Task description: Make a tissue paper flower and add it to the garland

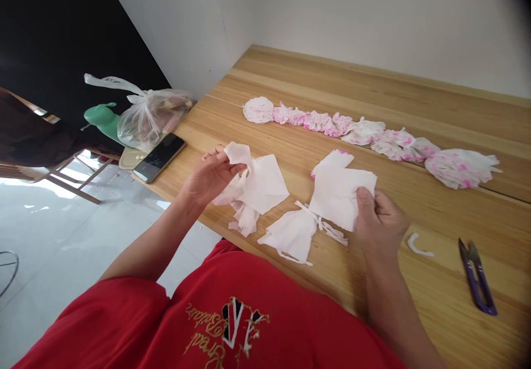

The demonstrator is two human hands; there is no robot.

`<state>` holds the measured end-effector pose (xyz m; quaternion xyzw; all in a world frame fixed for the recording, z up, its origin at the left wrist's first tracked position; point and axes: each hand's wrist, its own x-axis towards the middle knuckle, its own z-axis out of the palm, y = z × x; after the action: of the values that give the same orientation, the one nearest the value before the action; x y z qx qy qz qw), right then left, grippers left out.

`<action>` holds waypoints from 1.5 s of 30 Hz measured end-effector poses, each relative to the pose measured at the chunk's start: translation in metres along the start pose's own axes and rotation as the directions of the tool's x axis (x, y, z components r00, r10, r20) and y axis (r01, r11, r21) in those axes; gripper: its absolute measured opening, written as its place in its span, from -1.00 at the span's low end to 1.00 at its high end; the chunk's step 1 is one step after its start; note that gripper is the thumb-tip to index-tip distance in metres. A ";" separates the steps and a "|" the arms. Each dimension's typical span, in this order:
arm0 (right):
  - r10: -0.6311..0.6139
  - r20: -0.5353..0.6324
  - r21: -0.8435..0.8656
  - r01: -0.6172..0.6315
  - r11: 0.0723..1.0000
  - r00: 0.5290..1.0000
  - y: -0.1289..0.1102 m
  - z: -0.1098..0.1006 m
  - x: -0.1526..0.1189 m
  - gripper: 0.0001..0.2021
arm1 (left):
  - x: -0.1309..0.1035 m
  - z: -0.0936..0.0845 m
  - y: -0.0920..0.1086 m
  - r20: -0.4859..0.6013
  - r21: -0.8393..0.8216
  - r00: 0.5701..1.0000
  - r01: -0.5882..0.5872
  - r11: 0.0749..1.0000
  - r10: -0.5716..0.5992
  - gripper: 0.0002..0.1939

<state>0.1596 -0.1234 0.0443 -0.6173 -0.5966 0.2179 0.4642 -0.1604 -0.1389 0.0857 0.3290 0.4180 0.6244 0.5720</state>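
Held sheet (333, 195), corner pointing rightward

I pinch a flat white sheet (338, 195) by one edge, tilted, on my side of the ruffled row (321, 123). Nearer the row's left end, I hold a small white flap (238, 152), bent over, beside a creased white piece (267, 186). Farther from the row lies a cinched white fan (290, 235), trailing thin strips.

The sheets (337, 196) are white, the row of bunches (323, 123) white flecked pink, the snips' handle (486, 307) purple.
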 end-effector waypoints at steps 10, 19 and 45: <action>0.037 -0.004 -0.030 -0.037 0.999 0.999 0.002 0.001 0.000 -0.55 | 0.015 -0.025 0.000 -0.107 0.121 0.985 -0.122 0.985 0.135 -0.73; 0.091 0.024 -0.036 -0.090 0.995 0.996 0.007 0.003 0.000 -0.59 | -0.103 -0.119 -0.015 0.285 0.727 0.666 0.318 0.608 -0.689 -0.50; 0.036 -0.003 0.028 -0.036 0.999 0.999 0.002 0.000 -0.002 -0.58 | -0.004 -0.076 0.001 0.021 0.996 0.936 -0.051 0.077 0.351 -0.71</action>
<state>0.1599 -0.1246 0.0422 -0.6217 -0.5814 0.2334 0.4701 -0.2279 -0.1541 0.0535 0.6064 0.7374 0.2910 0.0620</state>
